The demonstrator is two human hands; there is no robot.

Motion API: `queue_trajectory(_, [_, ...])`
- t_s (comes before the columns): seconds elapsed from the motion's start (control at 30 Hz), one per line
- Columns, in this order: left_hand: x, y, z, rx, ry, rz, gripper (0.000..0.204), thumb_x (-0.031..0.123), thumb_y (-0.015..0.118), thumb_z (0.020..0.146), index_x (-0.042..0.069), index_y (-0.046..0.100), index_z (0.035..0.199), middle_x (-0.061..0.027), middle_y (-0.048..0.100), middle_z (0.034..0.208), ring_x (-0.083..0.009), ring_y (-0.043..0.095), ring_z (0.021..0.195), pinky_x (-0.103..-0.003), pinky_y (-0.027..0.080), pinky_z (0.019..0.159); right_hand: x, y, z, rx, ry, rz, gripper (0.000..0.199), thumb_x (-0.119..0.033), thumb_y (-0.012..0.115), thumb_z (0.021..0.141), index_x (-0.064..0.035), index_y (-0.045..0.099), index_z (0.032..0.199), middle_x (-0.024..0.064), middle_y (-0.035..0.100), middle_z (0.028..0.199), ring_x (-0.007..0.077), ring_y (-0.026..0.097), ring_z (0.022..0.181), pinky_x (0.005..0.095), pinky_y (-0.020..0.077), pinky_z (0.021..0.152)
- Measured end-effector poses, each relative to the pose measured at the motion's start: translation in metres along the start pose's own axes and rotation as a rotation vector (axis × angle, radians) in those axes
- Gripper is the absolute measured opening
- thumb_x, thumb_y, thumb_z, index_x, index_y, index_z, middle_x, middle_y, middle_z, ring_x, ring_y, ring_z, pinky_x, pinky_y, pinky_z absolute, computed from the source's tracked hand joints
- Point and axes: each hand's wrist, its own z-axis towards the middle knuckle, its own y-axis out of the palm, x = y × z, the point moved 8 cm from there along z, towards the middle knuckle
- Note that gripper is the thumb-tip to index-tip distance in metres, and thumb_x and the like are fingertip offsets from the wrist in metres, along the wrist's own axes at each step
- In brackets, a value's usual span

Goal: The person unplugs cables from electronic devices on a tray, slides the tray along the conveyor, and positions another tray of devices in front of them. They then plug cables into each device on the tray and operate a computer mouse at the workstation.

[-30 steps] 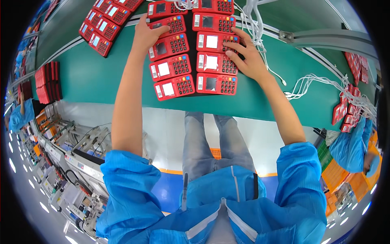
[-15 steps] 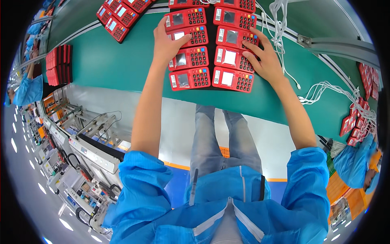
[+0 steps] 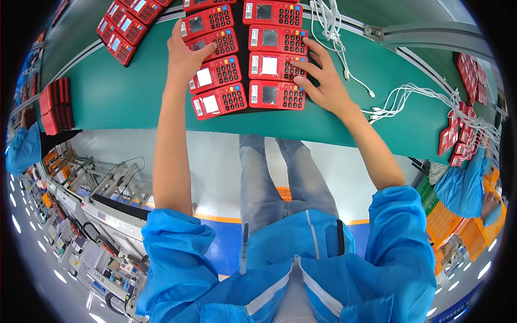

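Two columns of red card terminals (image 3: 245, 54) lie side by side on a green bench (image 3: 124, 91), each with a small screen and a dark keypad, and both hands rest on this block. On the outer edge of the near column sits the left hand (image 3: 186, 54), fingers loosely spread and flat across the terminals, thumb angled toward the middle; it grips nothing. At the opposite edge the right hand (image 3: 323, 83) lies open too, its fingertips (image 3: 298, 63) touching the keypad end of the third terminal in that column and its palm on the bench just beside the nearest one. White cables (image 3: 334, 37) trail over the bench just past the right hand, and a second bundle of white cables (image 3: 420, 99) lies farther to the right. More red terminals (image 3: 126, 24) sit in a slanted row at the far left of the bench, well apart from the hands. Blue sleeves (image 3: 177, 253) cover both upper arms, while the forearms are bare.
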Motion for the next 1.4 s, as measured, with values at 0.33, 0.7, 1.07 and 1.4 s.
queue_trajectory(0.33, [-0.004, 0.000, -0.082, 0.140, -0.111, -0.052, 0.090, 0.024, 0.080, 0.071, 0.002, 0.029, 0.142, -0.0182, 0.033, 0.136, -0.0306, 0.042, 0.125, -0.040, 0.041, 0.103, -0.009, 0.004, -0.007, 0.066, -0.041, -0.138, 0.021, -0.022, 0.068, 0.084, -0.0113, 0.071, 0.103, 0.0157, 0.040, 0.142, 0.0370, 0.039, 0.130, 0.0431, 0.0376, 0.105])
queue_trajectory(0.7, [0.011, 0.002, -0.076, 0.107, -0.039, 0.113, 0.088, 0.018, 0.078, 0.071, 0.007, 0.030, 0.143, -0.0186, 0.030, 0.139, -0.0315, 0.039, 0.128, -0.040, 0.045, 0.100, -0.015, 0.004, -0.032, 0.106, 0.070, 0.079, 0.037, -0.013, 0.068, 0.084, -0.0062, 0.060, 0.119, 0.0172, 0.032, 0.146, 0.0356, 0.039, 0.132, 0.0442, 0.0365, 0.107])
queue_trajectory(1.07, [0.000, 0.007, -0.131, 0.069, -0.017, -0.035, 0.089, 0.017, 0.079, 0.068, 0.007, 0.031, 0.142, -0.0171, 0.031, 0.138, -0.0309, 0.035, 0.130, -0.041, 0.039, 0.104, -0.020, 0.010, -0.029, 0.222, 0.330, 0.069, 0.088, -0.017, 0.075, 0.073, -0.0098, 0.026, 0.145, 0.0173, 0.024, 0.148, 0.0341, 0.028, 0.137, 0.0420, 0.0345, 0.108])
queue_trajectory(1.4, [0.011, 0.009, -0.129, 0.096, 0.012, 0.084, 0.093, 0.019, 0.080, 0.067, 0.008, 0.029, 0.144, -0.0186, 0.029, 0.139, -0.0317, 0.035, 0.129, -0.042, 0.040, 0.103, 0.003, 0.013, -0.029, 0.294, 0.356, 0.205, 0.077, -0.016, 0.071, 0.077, -0.0041, 0.031, 0.142, 0.0225, 0.030, 0.144, 0.0347, 0.041, 0.128, 0.0421, 0.0427, 0.099])
